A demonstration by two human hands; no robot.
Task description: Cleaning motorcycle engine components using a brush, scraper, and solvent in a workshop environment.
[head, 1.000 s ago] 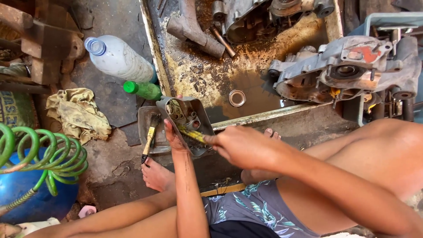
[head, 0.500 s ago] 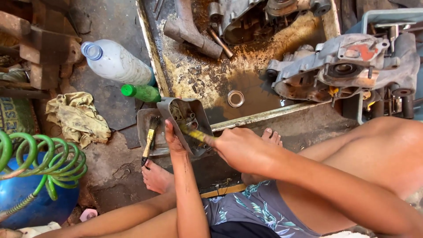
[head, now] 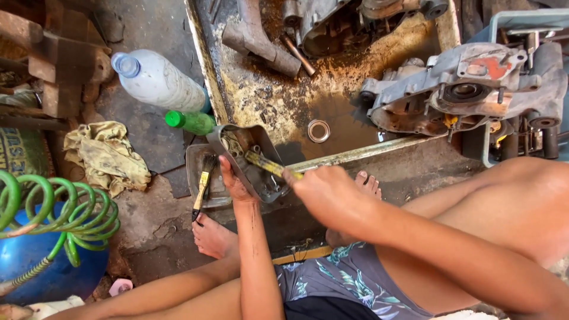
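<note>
left hand: the left hand (head: 236, 185) is clamped on the lower edge of a grey metal engine cover (head: 248, 159), holding it tilted up off the ground, hollow side facing the camera

right hand: the right hand (head: 323, 192) is closed around the handle of a yellow-handled brush (head: 269, 165), the brush end poking inside the cover

cover location: sits just over a small grimy rectangular metal tray (head: 204, 176) on the concrete floor, right at the near corner of the big rusty oil-stained wash pan (head: 267, 95)

in the tray: a second brush with a yellow handle and dark bristles (head: 202, 185) lying lengthwise, nobody touching it

in the big pan: a steel ring (head: 319, 131) lying flat in the brown liquid, a dirty grey engine case (head: 462, 89) at the right side, more greasy parts up top

off to the left: clear plastic bottle with a blue cap (head: 157, 80) on its side, small green bottle (head: 189, 122) just beside the cover, a crumpled yellowish rag (head: 106, 155), coiled green air hose (head: 53, 216) over a blue drum (head: 41, 266)

vs half a second back: pretty much the same. Both hands still gripping, brush still inside the cover, cover still tilted the same way; the right hand has maybe shifted a touch along the brush stroke, nothing else has moved
</note>
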